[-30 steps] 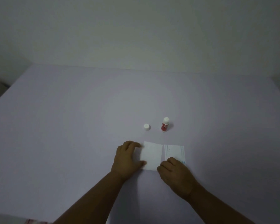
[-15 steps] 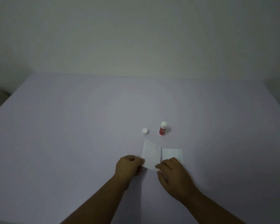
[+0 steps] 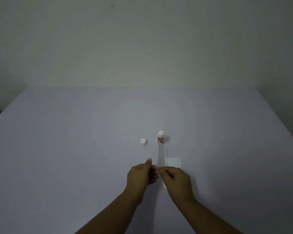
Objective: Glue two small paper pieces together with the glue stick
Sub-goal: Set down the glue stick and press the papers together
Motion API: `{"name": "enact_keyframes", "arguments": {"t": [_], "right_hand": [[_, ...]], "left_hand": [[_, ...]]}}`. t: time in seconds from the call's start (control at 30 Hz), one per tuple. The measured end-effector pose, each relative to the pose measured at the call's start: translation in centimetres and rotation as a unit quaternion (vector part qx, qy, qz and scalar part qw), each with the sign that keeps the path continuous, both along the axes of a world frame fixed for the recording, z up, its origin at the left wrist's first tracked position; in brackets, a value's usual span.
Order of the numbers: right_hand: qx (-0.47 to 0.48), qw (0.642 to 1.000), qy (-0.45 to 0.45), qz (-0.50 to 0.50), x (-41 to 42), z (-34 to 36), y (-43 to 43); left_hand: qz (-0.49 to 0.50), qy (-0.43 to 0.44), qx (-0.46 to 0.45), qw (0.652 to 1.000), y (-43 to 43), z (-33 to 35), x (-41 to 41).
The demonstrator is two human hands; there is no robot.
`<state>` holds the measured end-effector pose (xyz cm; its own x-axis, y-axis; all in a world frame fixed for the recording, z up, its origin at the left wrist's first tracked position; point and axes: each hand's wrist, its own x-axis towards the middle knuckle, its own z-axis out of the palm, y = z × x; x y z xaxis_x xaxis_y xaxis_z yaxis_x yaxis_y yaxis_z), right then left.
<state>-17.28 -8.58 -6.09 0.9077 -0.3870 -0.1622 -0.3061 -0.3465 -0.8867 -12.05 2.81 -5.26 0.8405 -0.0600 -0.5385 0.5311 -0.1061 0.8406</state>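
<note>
Right hand [image 3: 176,179]: fingertips pinched on lower edge of a white paper [image 3: 161,156], raised off the table and seen nearly edge-on, so it reads as a narrow upright strip. Left hand [image 3: 140,173]: curled, thumb up, just beside that edge; whether it touches, cannot tell. Second paper [image 3: 173,162] flat on table [image 3: 74,149], partly under right hand. Papers: two. Glue stick [image 3: 160,137]: one, red, upright, uncapped. Cap [image 3: 143,141]: one, white, to its left.
</note>
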Motion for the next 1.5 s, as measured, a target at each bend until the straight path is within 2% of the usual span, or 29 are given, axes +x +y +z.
{"name": "enact_keyframes", "arguments": {"t": [0.17, 0.43, 0.57, 0.67, 0.73, 0.9, 1.1, 1.3, 1.5], "right_hand": [[0.056, 0.997, 0.037, -0.049, -0.2, 0.3, -0.9], [0.036, 0.997, 0.028, -0.065, -1.1, 0.3, -2.8], [0.063, 0.996, 0.019, -0.066, -1.8, 0.1, -4.2], [0.101, 0.992, 0.020, -0.078, -2.4, -0.1, -5.4], [0.123, 0.989, 0.029, -0.081, -2.7, -0.4, -6.0], [0.107, 0.988, 0.062, -0.092, -3.2, -1.6, -6.9], [0.056, 0.990, 0.112, -0.070, -3.5, -3.0, -7.6], [0.011, 0.987, 0.157, -0.039, -2.9, -3.8, -7.7], [-0.009, 0.983, 0.177, -0.038, -2.3, -4.3, -7.6]], "left_hand": [[-0.029, -0.043, 0.030, 0.998, -1.2, 0.9, -1.0], [-0.053, -0.053, 0.033, 0.997, -2.8, 1.1, -1.7], [-0.069, -0.064, 0.055, 0.994, -2.8, -0.4, -1.6], [-0.068, -0.033, 0.069, 0.995, -1.9, -1.6, -1.3], [-0.062, 0.003, 0.046, 0.997, -1.4, -2.2, -1.1], [-0.078, 0.024, 0.040, 0.996, -1.3, -2.7, -1.2], [-0.134, -0.013, 0.126, 0.983, -1.9, -3.3, -1.8], [-0.176, -0.085, 0.266, 0.944, -2.8, -3.8, -1.3], [-0.186, -0.072, 0.295, 0.934, -3.0, -4.3, -0.9]]}}
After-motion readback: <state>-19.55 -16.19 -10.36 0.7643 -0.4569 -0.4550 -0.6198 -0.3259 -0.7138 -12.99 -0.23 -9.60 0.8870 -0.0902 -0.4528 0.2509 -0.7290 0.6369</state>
